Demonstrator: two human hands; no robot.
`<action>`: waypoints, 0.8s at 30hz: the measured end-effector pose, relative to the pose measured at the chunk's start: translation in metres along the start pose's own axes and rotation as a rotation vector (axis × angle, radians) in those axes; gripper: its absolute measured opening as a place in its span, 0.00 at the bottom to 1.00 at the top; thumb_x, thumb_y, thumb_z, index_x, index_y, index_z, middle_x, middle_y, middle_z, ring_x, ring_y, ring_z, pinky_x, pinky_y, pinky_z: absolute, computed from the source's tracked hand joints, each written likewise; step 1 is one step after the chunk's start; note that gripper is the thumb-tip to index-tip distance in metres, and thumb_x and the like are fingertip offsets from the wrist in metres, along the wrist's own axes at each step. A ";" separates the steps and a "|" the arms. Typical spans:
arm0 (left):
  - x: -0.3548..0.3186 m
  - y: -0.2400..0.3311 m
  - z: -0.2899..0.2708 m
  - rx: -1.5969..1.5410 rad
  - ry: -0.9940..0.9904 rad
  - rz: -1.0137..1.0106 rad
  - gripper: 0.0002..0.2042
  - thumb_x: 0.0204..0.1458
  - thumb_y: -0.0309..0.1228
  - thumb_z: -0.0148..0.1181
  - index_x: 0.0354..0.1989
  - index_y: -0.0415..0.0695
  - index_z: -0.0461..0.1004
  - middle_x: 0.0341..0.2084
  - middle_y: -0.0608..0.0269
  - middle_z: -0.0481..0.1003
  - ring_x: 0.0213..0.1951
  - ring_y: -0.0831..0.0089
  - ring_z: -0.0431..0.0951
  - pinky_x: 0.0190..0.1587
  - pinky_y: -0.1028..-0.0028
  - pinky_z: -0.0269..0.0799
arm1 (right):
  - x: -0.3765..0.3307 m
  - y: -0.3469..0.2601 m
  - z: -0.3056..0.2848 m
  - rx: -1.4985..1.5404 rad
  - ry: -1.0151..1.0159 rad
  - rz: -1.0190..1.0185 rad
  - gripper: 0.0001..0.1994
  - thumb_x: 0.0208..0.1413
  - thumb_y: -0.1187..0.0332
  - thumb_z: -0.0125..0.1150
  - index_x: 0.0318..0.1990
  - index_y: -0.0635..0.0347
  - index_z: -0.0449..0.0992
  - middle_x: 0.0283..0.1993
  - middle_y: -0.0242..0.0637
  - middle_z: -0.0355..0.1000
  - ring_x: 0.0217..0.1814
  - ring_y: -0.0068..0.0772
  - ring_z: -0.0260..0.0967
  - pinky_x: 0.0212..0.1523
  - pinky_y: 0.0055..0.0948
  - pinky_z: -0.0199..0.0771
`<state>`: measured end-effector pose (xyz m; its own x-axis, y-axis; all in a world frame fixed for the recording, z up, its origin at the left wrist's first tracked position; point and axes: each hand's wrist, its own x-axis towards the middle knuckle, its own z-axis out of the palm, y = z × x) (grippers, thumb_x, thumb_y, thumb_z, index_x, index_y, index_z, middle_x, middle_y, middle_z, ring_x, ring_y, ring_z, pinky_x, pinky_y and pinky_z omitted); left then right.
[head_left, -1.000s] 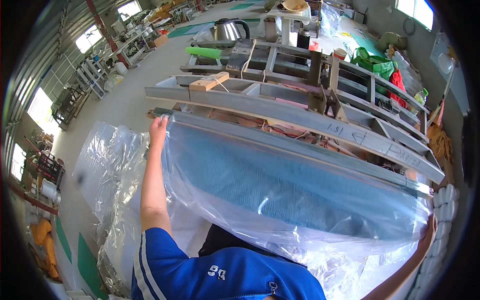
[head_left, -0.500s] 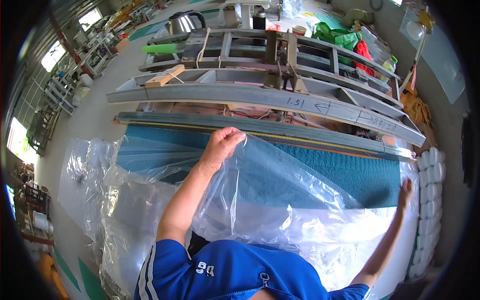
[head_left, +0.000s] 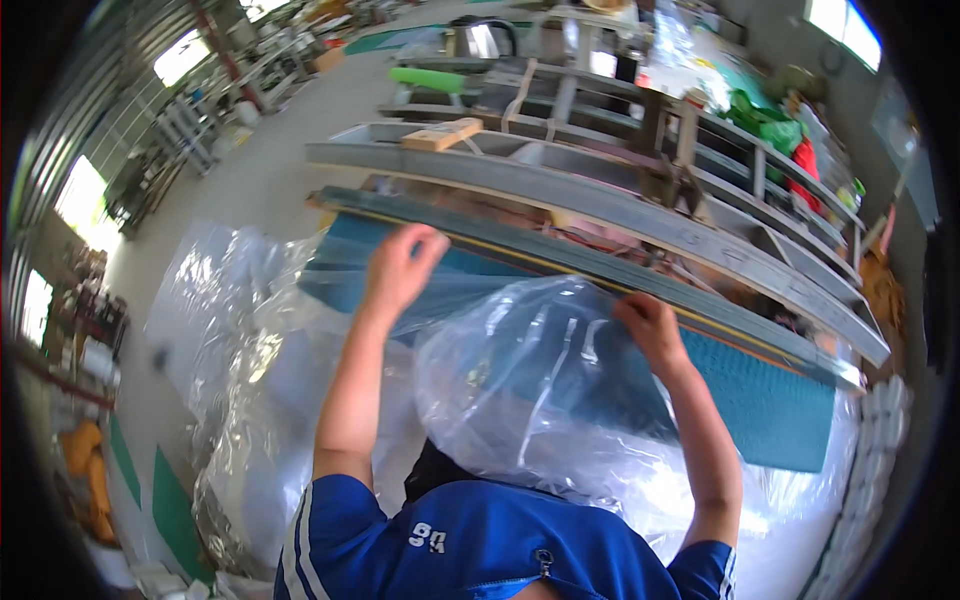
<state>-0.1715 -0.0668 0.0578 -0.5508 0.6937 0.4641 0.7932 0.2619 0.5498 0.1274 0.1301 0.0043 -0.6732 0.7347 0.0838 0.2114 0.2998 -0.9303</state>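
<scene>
Kettle [head_left: 480,40], green bag [head_left: 762,122] (red bundle [head_left: 804,172] just beside)

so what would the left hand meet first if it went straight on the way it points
Probably the long grey-green bar beyond the teal sheet, just past the left hand; depth is unclear, so it might pass above.

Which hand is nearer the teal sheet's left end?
The left hand, seen against the teal sheet near that end; the right hand is farther right, beside the clear plastic film's raised bulge.
</scene>
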 end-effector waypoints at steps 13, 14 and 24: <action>-0.059 -0.217 -0.083 0.629 0.178 -0.334 0.22 0.55 0.46 0.48 0.49 0.42 0.70 0.49 0.55 0.69 0.53 0.56 0.66 0.56 0.60 0.57 | -0.162 0.058 -0.275 -0.656 0.295 0.142 0.05 0.42 0.75 0.57 0.24 0.70 0.71 0.17 0.36 0.66 0.22 0.25 0.60 0.25 0.30 0.62; -0.060 -0.218 -0.083 0.615 0.173 -0.328 0.22 0.55 0.46 0.48 0.50 0.42 0.70 0.49 0.55 0.69 0.53 0.56 0.66 0.56 0.60 0.57 | -0.179 0.073 -0.302 -0.717 0.346 0.172 0.05 0.44 0.75 0.57 0.25 0.70 0.71 0.19 0.36 0.65 0.23 0.25 0.60 0.26 0.30 0.62; -0.013 -0.217 -0.053 0.621 -0.063 -0.469 0.27 0.57 0.53 0.35 0.61 0.53 0.59 0.61 0.61 0.57 0.63 0.60 0.54 0.64 0.54 0.41 | -0.202 0.170 -0.349 -0.755 0.475 0.129 0.08 0.56 0.70 0.50 0.31 0.66 0.68 0.23 0.43 0.61 0.26 0.32 0.55 0.30 0.32 0.60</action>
<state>-0.3507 -0.1684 -0.0306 -0.8633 0.4499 0.2284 0.4917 0.8519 0.1803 0.5469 0.2450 -0.0457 -0.2832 0.9143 0.2896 0.7873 0.3941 -0.4741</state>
